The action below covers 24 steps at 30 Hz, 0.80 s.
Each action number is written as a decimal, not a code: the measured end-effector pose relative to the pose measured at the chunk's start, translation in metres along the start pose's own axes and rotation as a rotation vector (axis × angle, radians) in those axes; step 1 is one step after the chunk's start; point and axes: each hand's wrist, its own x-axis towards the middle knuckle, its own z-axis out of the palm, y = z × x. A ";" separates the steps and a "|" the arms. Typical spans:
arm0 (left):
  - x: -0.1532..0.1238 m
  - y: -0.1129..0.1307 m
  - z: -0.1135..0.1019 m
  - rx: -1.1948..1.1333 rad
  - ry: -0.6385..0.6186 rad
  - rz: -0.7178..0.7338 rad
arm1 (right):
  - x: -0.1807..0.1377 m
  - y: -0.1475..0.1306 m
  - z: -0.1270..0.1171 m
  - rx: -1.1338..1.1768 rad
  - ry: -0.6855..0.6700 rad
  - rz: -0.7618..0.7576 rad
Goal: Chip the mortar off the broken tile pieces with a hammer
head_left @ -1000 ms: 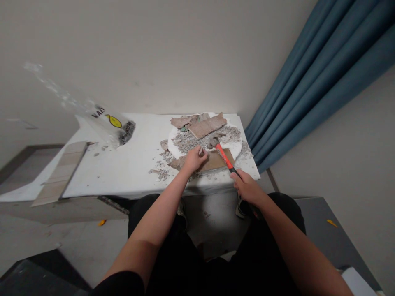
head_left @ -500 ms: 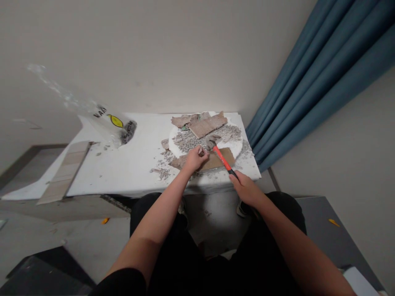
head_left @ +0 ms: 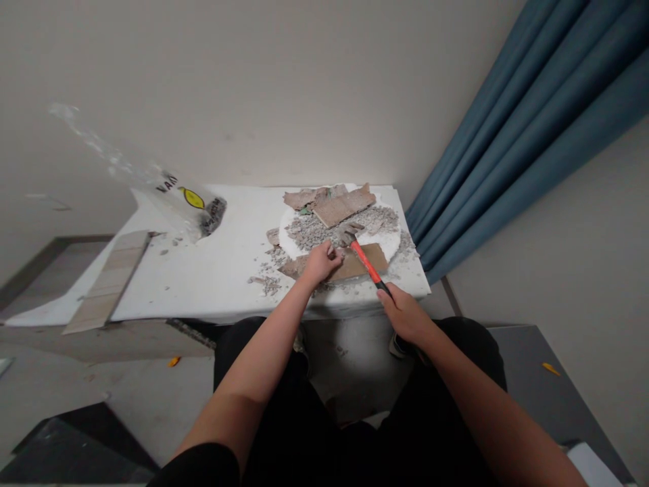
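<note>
My right hand [head_left: 405, 314] is wrapped round the black end of a hammer [head_left: 362, 257] with a red handle. The hammer's grey head rests among crushed tile rubble [head_left: 314, 233] on a round white slab [head_left: 388, 245]. My left hand [head_left: 320, 262] is closed, its fingers pinching a small pale fragment just left of the hammer head. That hand lies over a brown tile piece [head_left: 355, 265] at the slab's near edge. More broken brown tile pieces [head_left: 341, 204] lie at the slab's far side.
The slab sits on a low white board [head_left: 218, 270] against the wall. A clear plastic bag [head_left: 190, 203] with a yellow label lies at its left, a long pale tile strip [head_left: 109, 284] beside it. Blue curtains [head_left: 507, 135] hang at the right. My dark-trousered knees are below.
The hammer head has shifted slightly left and nearer my left hand. The view has drifted a little; both hands stay in the same places.
</note>
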 end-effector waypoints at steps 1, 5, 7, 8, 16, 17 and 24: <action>0.000 0.001 -0.003 -0.008 -0.007 -0.005 | 0.001 0.001 0.001 -0.011 0.000 0.004; 0.001 0.002 -0.014 -0.128 0.110 -0.105 | 0.003 0.006 0.005 -0.042 -0.057 0.023; 0.004 0.002 -0.016 -0.349 0.196 -0.193 | 0.003 0.006 0.006 -0.035 -0.043 0.016; 0.005 0.002 -0.016 -0.500 0.213 -0.238 | 0.003 0.006 0.006 -0.030 -0.028 0.010; 0.010 0.006 -0.013 -1.256 0.162 -0.530 | 0.007 0.007 0.004 -0.036 -0.065 0.050; 0.010 0.008 -0.014 -1.277 0.150 -0.526 | 0.007 0.009 0.003 -0.021 -0.061 0.054; 0.005 0.015 -0.015 -1.219 0.013 -0.405 | 0.013 0.017 -0.004 0.015 -0.022 0.102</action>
